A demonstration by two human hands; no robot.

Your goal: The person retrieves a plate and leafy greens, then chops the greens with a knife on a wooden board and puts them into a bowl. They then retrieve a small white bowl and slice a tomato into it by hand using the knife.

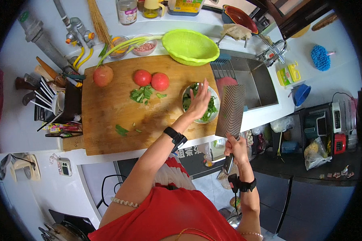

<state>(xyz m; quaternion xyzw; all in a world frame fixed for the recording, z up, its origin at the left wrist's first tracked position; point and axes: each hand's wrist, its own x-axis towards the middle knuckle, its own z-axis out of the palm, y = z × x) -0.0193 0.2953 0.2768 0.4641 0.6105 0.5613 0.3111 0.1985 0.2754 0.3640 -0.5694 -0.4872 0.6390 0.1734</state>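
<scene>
My left hand (199, 101) is over a white bowl (216, 102) of chopped leafy greens (211, 109), fingers spread; whether it touches the greens I cannot tell. In my right hand (237, 147) is the handle of a cleaver with a wavy-patterned blade (231, 111), held upright at the right edge of the wooden cutting board (102, 111). Two red tomatoes (142, 78) lie touching on the board, with cut greens (141, 94) just below them. A few leaf pieces (121, 130) are scattered nearer me. A third, paler tomato (103, 76) rests at the board's upper left.
A green plastic basket (190, 45) overlaps the board's far edge, long green stalks (123, 45) reaching its rim. Beside it stand a bowl of minced meat (144, 46) and another small bowl (118, 51). The sink (261, 81) is at right, a utensil holder (71, 104) at left.
</scene>
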